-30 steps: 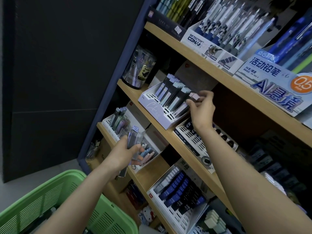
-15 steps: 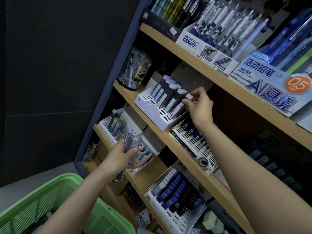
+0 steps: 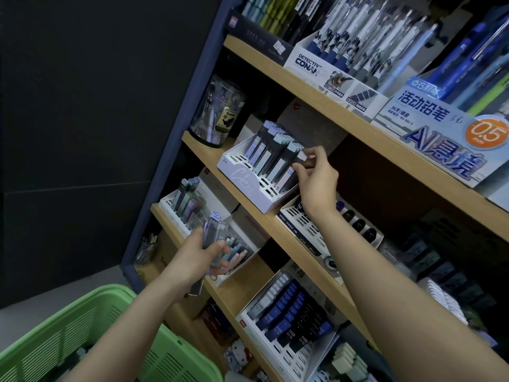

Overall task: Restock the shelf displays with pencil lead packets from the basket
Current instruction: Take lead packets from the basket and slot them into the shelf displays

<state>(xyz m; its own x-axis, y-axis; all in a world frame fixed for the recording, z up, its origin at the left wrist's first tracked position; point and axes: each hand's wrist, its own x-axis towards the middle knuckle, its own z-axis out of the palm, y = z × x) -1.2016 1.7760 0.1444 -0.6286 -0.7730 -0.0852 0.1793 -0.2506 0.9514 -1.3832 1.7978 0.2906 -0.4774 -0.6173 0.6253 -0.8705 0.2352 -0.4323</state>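
Clear plastic lead packets (image 3: 213, 238), a small bundle with a lilac-capped one in front, stand nearly upright in the left hand (image 3: 192, 257). The fingers curl round the bundle and the thumb lies along its near side. It is held in front of the lower shelf, at about eight o'clock from the middle of the view.

At one o'clock from that hand, the right hand (image 3: 316, 179) reaches to the middle shelf (image 3: 210, 152). Thumb and forefinger pinch a pale-topped packet (image 3: 302, 156), and the other fingers are tucked loosely behind. This packet is at the three o'clock end of a row of dark packets (image 3: 271, 155) standing tilted in a white slotted display (image 3: 248, 188), just beside the last of them.

At five o'clock from that display, under the right wrist, lies a second white slotted tray (image 3: 303, 226) with black round caps at its far end. At ten o'clock on the same wooden board stands a clear round tub (image 3: 217, 114).

On the lower shelf, just beside the left hand at eleven o'clock, a white tray (image 3: 176, 213) holds grey and lilac packets. At five o'clock in the view, a slanted display (image 3: 286, 321) carries rows of white, blue and black packets marked HB 0.5.

On the top shelf at one o'clock are a pen box (image 3: 316, 64) printed "Detective Conan" and a blue-and-white pencil box (image 3: 440, 125) marked 0.5.

At seven o'clock, under the left forearm, is a green slotted basket (image 3: 82, 334). Its contents are too dim to make out.
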